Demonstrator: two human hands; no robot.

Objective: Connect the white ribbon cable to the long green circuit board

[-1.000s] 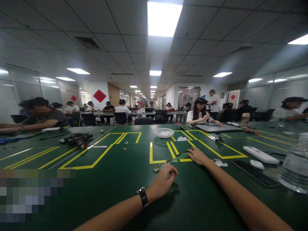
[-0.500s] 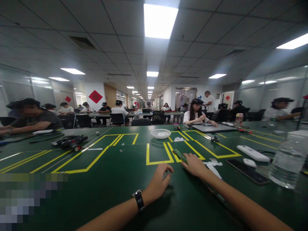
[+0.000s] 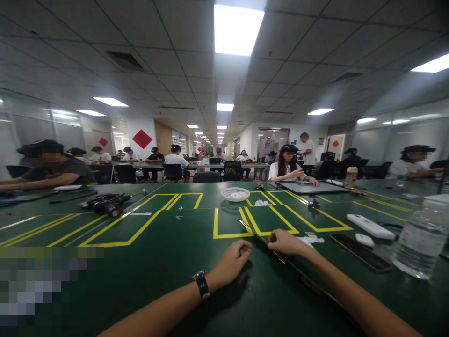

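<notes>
My right hand (image 3: 286,242) is closed on a long narrow green circuit board strip (image 3: 249,230). The strip is turned on edge, its far tip pointing away over the yellow tape lines (image 3: 228,235), and its near part runs back under my forearm. My left hand (image 3: 233,261), with a black watch (image 3: 201,284) on the wrist, rests on the green table (image 3: 164,262) just left of the strip. Its fingers are curled in against the thumb and I see nothing in them. The two hands are a short gap apart.
A white mesh basket (image 3: 238,193) stands further back. To the right lie a black phone (image 3: 359,252), a white oblong device (image 3: 370,226) and a water bottle (image 3: 423,236). A black power tool (image 3: 105,203) lies at left. A person (image 3: 289,166) with a laptop (image 3: 315,186) sits opposite; others sit around.
My left hand let go of the strip's end and curled up on the table. My right hand swung the strip from crosswise to pointing away, then turned it on edge.
</notes>
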